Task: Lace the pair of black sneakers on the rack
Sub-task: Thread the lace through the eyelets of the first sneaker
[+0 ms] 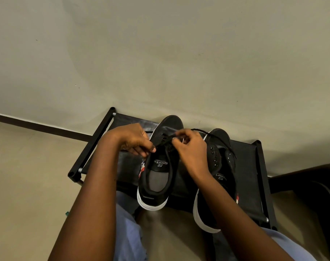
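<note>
Left hand [136,140]: fingers curled, gripped left sneaker [156,166] collar at 9 o'clock.
Right hand [188,147]: pinched lace [213,133] above the eyelets.

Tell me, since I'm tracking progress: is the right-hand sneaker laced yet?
No, the right-hand sneaker shows bare eyelets; both hands work on the left-hand sneaker.

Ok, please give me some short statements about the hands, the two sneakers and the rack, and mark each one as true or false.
1. Both sneakers sit on the black rack. True.
2. The right hand pinches a black lace. True.
3. The right sneaker is fully laced. False: its eyelets show empty.
4. The left hand rests on the floor. False: it is at the left sneaker, fingers curled at its opening.
5. The sneakers' soles are white. True.
</note>
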